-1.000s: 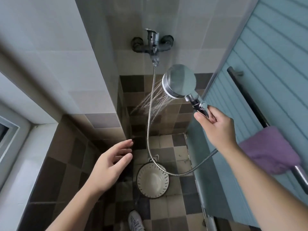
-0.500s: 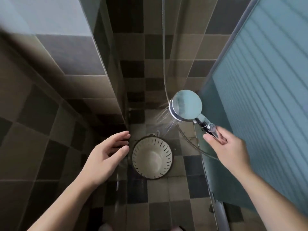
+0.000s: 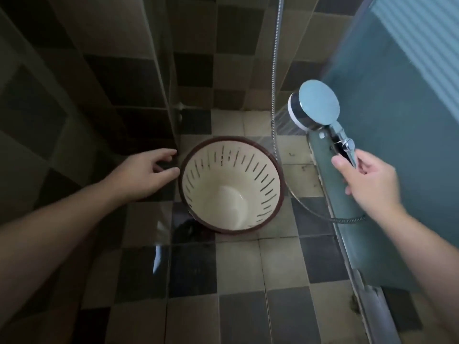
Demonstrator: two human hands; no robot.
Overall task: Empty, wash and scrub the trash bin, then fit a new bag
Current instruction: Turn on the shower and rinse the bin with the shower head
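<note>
The trash bin [image 3: 231,184] stands upright on the tiled floor [image 3: 238,269] of a shower stall, near the corner where the two tiled walls [image 3: 119,70] meet. The bin is cream inside with a dark brown rim, and narrow slots run around its upper wall; nothing lies in it. The left hand [image 3: 146,176] reaches toward the bin from the left with fingers extended and loosely spread, holding nothing; its fingertips lie just beside the rim, and contact cannot be confirmed. The right hand [image 3: 370,180] grips the handle of the shower head [image 3: 315,105], with fingers and thumb wrapped around the handle's lower end. The shower head is held above and to the right of the bin, its face turned leftward and down, and a spray of water leaves the face toward the floor just behind the bin. The metal hose [image 3: 275,78] hangs down past the bin's right side and loops back to the handle. A frosted glass panel [image 3: 397,120] closes the stall on the right.
</note>
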